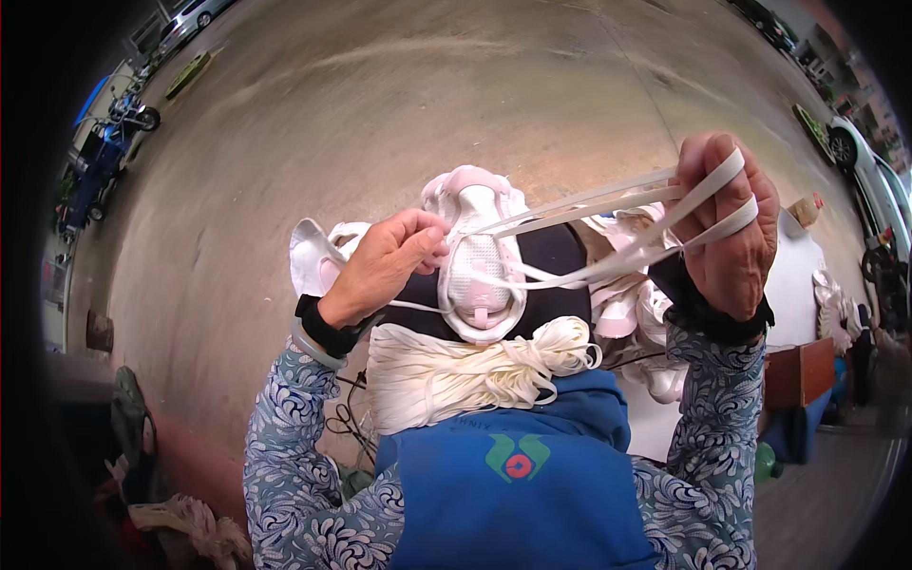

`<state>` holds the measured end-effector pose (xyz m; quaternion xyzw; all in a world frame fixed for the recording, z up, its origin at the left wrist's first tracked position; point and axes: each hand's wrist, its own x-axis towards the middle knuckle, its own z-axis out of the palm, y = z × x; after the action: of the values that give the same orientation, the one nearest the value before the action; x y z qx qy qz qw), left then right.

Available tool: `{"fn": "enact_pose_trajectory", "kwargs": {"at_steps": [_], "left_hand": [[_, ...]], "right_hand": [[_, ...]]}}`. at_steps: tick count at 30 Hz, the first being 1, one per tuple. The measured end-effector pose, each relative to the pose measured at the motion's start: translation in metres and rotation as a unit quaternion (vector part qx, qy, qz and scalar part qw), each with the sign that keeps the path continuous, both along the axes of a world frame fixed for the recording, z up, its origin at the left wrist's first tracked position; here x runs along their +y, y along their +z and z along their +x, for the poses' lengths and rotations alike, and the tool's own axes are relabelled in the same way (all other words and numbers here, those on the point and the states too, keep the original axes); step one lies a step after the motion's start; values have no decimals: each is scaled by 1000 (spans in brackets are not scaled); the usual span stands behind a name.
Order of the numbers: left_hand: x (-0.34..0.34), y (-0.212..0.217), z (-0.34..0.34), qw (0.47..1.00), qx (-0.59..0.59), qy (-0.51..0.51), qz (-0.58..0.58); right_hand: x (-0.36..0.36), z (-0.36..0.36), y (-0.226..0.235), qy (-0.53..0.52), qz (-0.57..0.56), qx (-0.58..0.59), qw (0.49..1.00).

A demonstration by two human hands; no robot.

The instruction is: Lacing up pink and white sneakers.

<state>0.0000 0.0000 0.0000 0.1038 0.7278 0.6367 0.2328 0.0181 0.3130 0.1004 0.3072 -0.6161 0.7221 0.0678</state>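
A white and pale pink sneaker (472, 270) rests in front of me on a dark surface, its toe pointing away. My right hand (727, 223), raised to the right, is closed round a white shoelace (608, 201). The lace loops over its fingers and stretches taut to the sneaker's eyelets. At the sneaker's left edge, my left hand (385, 266) has thumb and fingers pinched together; what sits between the fingertips is too small to make out. Across my lap, against the blue apron (513, 503), lies a thick bundle of white laces (465, 366).
More white and pink shoes (622, 309) are heaped to the right, and another shoe part (312, 256) lies left. A brown box (798, 373) stands at the right. Farther off are a parked white car (869, 176) and a blue three-wheeled vehicle (95, 161).
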Motion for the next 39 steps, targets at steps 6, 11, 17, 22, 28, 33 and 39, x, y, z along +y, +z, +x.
{"fn": "enact_pose_trajectory", "kwargs": {"at_steps": [6,11,17,22,28,33,39], "left_hand": [[46,-34,-27,977,192,-63,-68],[79,-33,-34,954,237,-126,-134],[89,-22,-35,970,184,-138,-84],[91,-15,-31,973,185,-113,-83],[86,-16,-36,972,192,-95,-94],[82,-12,-38,976,188,-98,-57],[95,-17,-36,973,187,-122,-56]], "right_hand": [[41,-2,33,-140,-142,-60,978],[85,-3,52,-304,-196,-59,930],[131,9,76,-318,-240,-16,917],[155,18,85,-384,-230,14,894],[175,27,89,-417,-229,36,879],[179,33,92,-428,-227,46,874],[176,37,104,-381,-217,69,896]]}}
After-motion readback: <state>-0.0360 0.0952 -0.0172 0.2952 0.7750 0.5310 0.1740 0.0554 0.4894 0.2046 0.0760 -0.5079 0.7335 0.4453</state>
